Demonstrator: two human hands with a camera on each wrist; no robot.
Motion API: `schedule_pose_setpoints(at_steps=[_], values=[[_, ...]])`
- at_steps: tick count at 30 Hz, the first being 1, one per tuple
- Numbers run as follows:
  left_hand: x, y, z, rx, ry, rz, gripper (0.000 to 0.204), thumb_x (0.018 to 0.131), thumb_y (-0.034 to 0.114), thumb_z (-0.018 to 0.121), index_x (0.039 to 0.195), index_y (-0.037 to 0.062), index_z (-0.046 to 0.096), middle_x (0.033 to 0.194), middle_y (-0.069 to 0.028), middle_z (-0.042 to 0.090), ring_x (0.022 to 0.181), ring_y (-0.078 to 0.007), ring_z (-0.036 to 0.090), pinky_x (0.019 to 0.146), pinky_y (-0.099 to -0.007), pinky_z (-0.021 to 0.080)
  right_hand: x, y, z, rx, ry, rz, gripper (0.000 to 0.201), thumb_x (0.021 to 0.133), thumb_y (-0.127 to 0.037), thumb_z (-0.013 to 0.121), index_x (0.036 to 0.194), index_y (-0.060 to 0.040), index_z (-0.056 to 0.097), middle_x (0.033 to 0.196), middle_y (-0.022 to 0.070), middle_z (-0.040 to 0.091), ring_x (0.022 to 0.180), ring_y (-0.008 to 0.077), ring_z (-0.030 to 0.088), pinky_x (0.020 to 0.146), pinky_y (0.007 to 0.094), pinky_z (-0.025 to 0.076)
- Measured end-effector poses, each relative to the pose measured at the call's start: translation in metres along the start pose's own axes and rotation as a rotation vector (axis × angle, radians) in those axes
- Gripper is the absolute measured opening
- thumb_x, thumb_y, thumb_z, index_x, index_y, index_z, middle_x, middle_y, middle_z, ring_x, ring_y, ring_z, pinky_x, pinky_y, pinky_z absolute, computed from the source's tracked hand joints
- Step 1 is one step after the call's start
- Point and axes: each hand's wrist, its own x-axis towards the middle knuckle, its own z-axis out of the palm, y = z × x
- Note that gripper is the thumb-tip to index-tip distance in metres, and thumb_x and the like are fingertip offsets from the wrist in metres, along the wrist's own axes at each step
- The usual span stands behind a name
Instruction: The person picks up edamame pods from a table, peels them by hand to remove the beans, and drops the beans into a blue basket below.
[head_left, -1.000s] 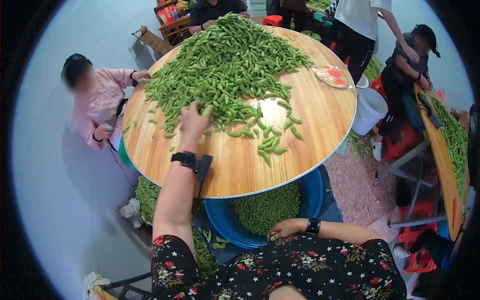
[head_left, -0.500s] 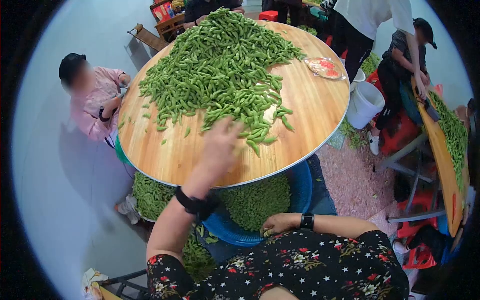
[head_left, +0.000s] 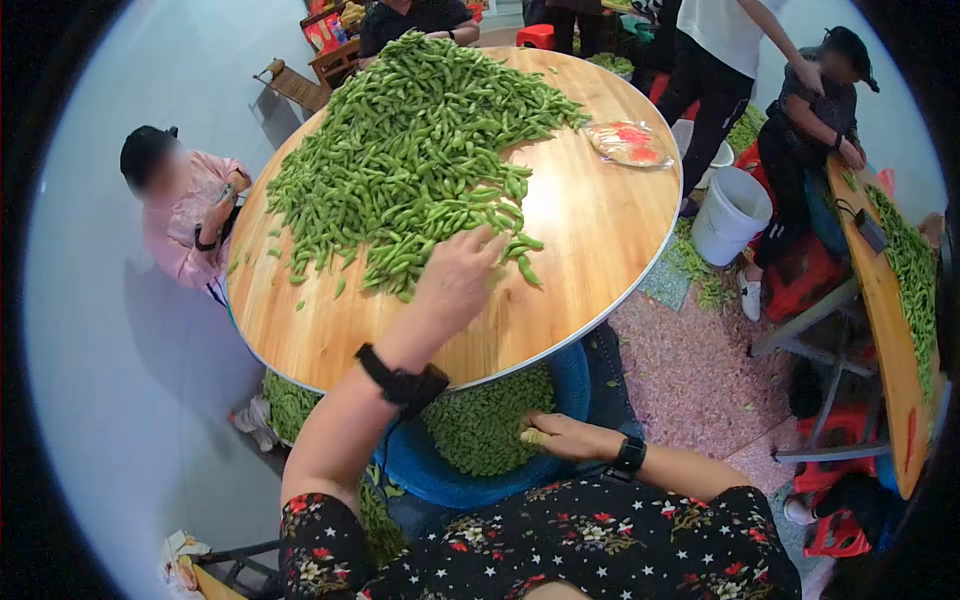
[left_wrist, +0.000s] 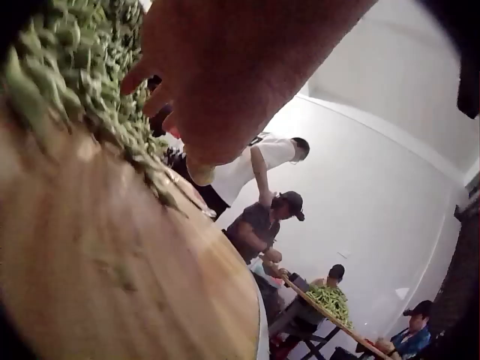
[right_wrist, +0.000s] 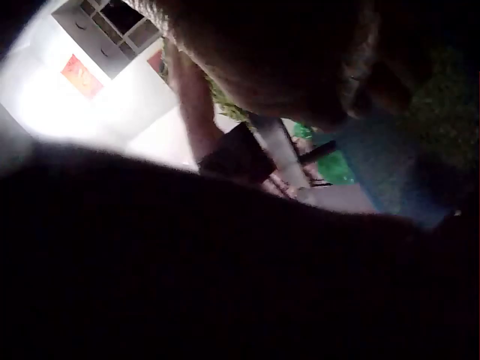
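Note:
Green pods (head_left: 400,170) lie heaped on the round wooden table (head_left: 600,230). Over the heap's near right edge reaches the left hand (head_left: 458,285), fingers extended and slightly blurred, beside a few loose pods. Its thumb (left_wrist: 201,172) shows a yellowish tip in the left wrist view. Below the table edge, the right hand (head_left: 575,437) is above the near right part of a blue basin (head_left: 572,385) of small green beans (head_left: 480,430). Something pale yellow is at its thumb; its finger curl is unclear. The right wrist view shows that hand (right_wrist: 285,67) dark and close up.
A clear-wrapped packet (head_left: 628,145) lies at the table's right side. White bucket (head_left: 732,215) stands on the floor to the right. A person in pink (head_left: 185,205) sits left; others are behind and at a second table (head_left: 900,400) on the right.
The left hand has moved rightward across the near side of the heap, and the loose pods there lie closer to it. The right hand has moved away from the body, over the basin.

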Motion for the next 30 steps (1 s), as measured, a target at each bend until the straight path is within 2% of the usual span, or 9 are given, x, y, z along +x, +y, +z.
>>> schedule_pose_setpoints(at_steps=[2,5,7,9,15,20,22,25,30], values=[[0.024,0.014,0.026,0.116,0.020,0.058,0.035,0.085,0.014,0.057,0.119,0.0075,0.056,0.122,-0.0149,0.055,0.116,-0.0306,0.050,0.090,-0.0425,0.043,-0.008,-0.017,-0.022,0.012,-0.009,-0.009,0.039,0.097,-0.037,0.046,0.104,0.0005,0.056,0.084,0.0179,0.061,0.083,0.0304,0.061,0.075,0.0401,0.047],[0.029,0.006,0.049,0.344,0.073,0.137,0.034,0.084,0.015,0.056,0.117,0.0079,0.055,0.121,-0.0133,0.055,0.118,-0.0275,0.048,0.089,-0.0406,0.043,-0.024,-0.061,-0.069,0.149,-0.206,-0.026,0.025,0.093,-0.025,0.054,0.096,0.0000,0.057,0.079,0.0047,0.059,0.074,0.0100,0.052,0.066,0.0290,0.044],[0.027,-0.001,0.032,0.312,-0.270,-0.060,0.032,0.081,0.014,0.057,0.113,0.0107,0.057,0.117,-0.0103,0.056,0.115,-0.0265,0.049,0.089,-0.0429,0.041,-0.028,-0.083,-0.095,0.234,-0.030,-0.188,0.022,0.092,-0.023,0.056,0.091,-0.0007,0.059,0.079,0.0012,0.058,0.074,0.0082,0.050,0.065,0.0280,0.044],[0.004,-0.015,0.023,0.409,-0.250,-0.061,0.031,0.079,0.014,0.061,0.110,0.0112,0.058,0.113,-0.0088,0.057,0.109,-0.0258,0.051,0.086,-0.0415,0.042,-0.022,-0.116,-0.128,0.226,0.095,0.003,0.017,0.088,-0.017,0.059,0.094,-0.0018,0.063,0.082,0.0040,0.059,0.076,0.0115,0.052,0.069,0.0282,0.045],[-0.078,-0.023,-0.020,0.049,0.029,-0.242,0.055,0.074,0.019,0.072,0.123,0.0049,0.052,0.121,-0.0180,0.053,0.116,-0.0350,0.048,0.096,-0.0449,0.040,0.141,-0.069,-0.230,-0.493,0.737,-0.484,0.031,0.084,-0.013,0.057,0.113,-0.0060,0.062,0.113,0.0189,0.059,0.109,0.0311,0.053,0.096,0.0397,0.042],[-0.132,-0.070,-0.027,0.137,0.104,-0.492,0.097,0.061,0.031,0.084,0.140,0.0054,0.035,0.139,-0.0252,0.036,0.124,-0.0432,0.039,0.103,-0.0478,0.035,0.226,-0.038,-0.258,-0.722,0.637,-0.395,0.035,0.086,-0.019,0.055,0.119,-0.0070,0.060,0.118,0.0191,0.057,0.113,0.0317,0.051,0.099,0.0396,0.039],[-0.131,-0.090,-0.031,0.096,0.095,-0.494,0.109,0.057,0.038,0.086,0.145,0.0087,0.028,0.147,-0.0250,0.027,0.128,-0.0440,0.036,0.104,-0.0494,0.035,0.212,-0.065,-0.243,-0.619,0.426,-0.158,0.036,0.089,-0.021,0.053,0.122,-0.0069,0.058,0.121,0.0182,0.055,0.113,0.0317,0.051,0.099,0.0395,0.039],[-0.105,-0.089,-0.034,-0.031,0.020,-0.522,0.103,0.061,0.039,0.084,0.144,0.0110,0.031,0.146,-0.0260,0.027,0.128,-0.0437,0.037,0.103,-0.0495,0.036,0.190,-0.061,-0.209,-0.475,0.496,-0.309,0.034,0.090,-0.025,0.054,0.117,-0.0076,0.062,0.108,0.0193,0.058,0.104,0.0345,0.052,0.093,0.0410,0.042],[-0.097,-0.060,-0.019,-0.054,-0.055,-0.375,0.079,0.073,0.032,0.075,0.139,0.0098,0.040,0.140,-0.0284,0.035,0.125,-0.0436,0.041,0.101,-0.0479,0.039,0.149,-0.088,-0.130,-0.459,0.392,-0.343,0.044,0.090,-0.018,0.054,0.132,-0.0064,0.048,0.139,0.0247,0.037,0.130,0.0394,0.036,0.109,0.0423,0.032]])
